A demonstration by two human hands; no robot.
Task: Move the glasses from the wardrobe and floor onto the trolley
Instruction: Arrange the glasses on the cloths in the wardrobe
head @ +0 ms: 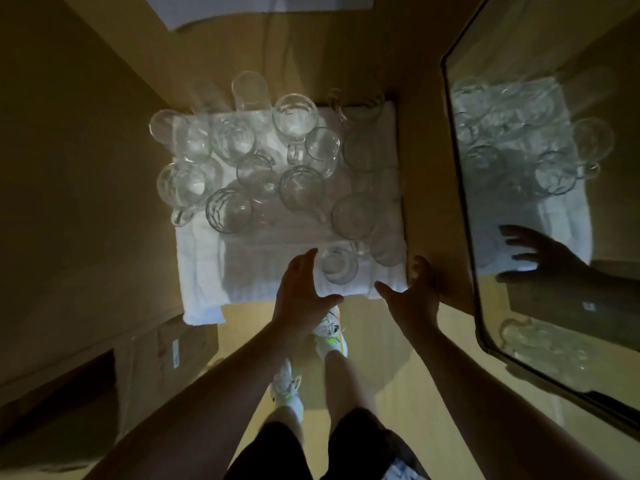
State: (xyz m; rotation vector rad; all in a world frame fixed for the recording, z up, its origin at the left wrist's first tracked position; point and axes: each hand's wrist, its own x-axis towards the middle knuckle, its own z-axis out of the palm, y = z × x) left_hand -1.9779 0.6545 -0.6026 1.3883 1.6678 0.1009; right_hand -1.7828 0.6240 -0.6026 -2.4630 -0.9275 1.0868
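Several clear glasses and handled mugs stand packed together on a white towel (204, 268) spread over a shelf. One small glass (338, 265) stands alone near the towel's front edge. My left hand (300, 292) reaches in just left of that glass, fingers spread and holding nothing. My right hand (414, 292) hovers at the towel's front right corner, fingers also spread, a short gap right of the small glass. A large mug (353, 216) stands just behind it.
A mirror panel (540, 202) on the right reflects the glasses and my right hand. Wooden walls close in the shelf on the left and right. Below are my legs and white shoes (329, 332) on a light floor, and a cardboard box (173, 344) at lower left.
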